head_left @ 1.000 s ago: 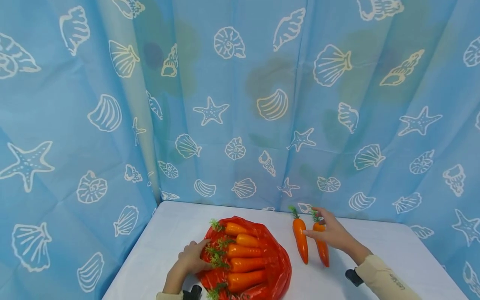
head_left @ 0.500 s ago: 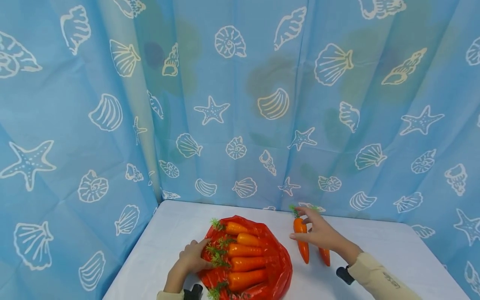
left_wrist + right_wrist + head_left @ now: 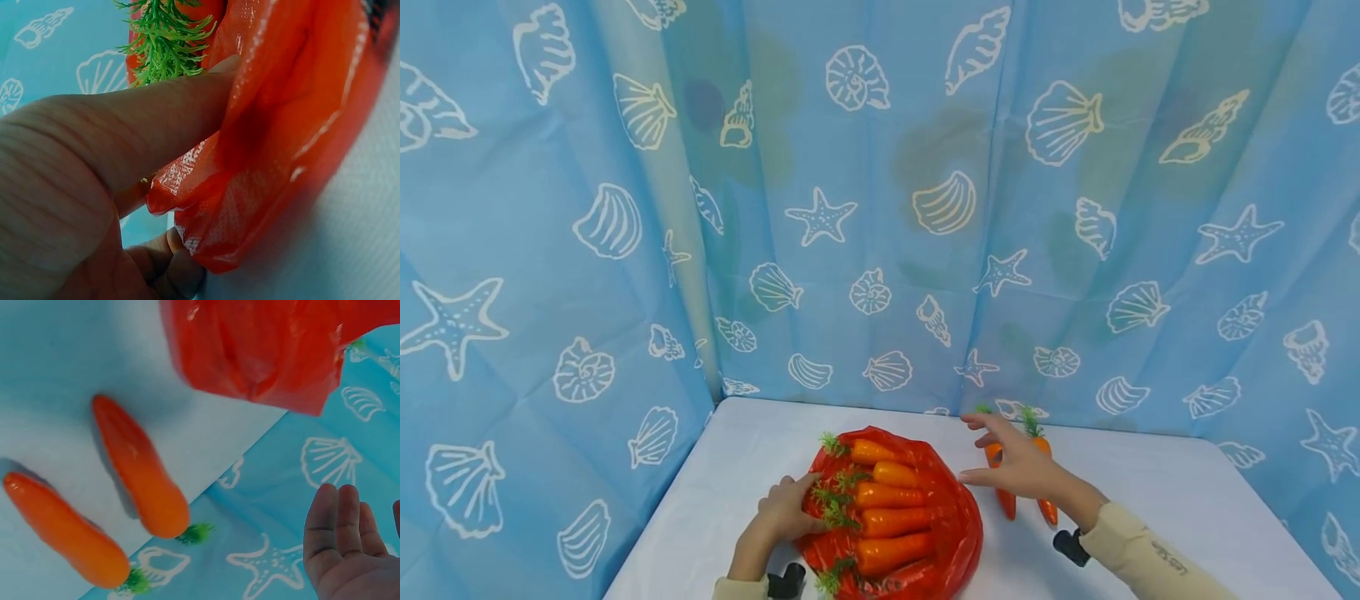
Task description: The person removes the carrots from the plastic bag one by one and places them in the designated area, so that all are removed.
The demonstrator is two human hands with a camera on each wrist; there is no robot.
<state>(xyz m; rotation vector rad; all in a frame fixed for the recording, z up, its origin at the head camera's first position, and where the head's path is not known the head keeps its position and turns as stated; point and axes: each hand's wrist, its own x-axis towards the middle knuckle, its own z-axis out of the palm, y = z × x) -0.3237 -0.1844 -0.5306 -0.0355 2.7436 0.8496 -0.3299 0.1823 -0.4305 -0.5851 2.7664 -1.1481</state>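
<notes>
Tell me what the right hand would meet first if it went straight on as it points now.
Probably the bag, though the right hand might pass above or beyond it: depth is unclear.

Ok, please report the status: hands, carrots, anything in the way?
Left hand grips red bag with carrots. Right hand holds nothing, near two loose carrots. No obstacle seen between right hand and bag.

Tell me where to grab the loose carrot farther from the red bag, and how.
I'd come straight down from above and pinch across the thick end of that carrot, just below its green leaves. It lies on its side, tapering to a narrow tip, with a gap between it and the other loose carrot.
</notes>
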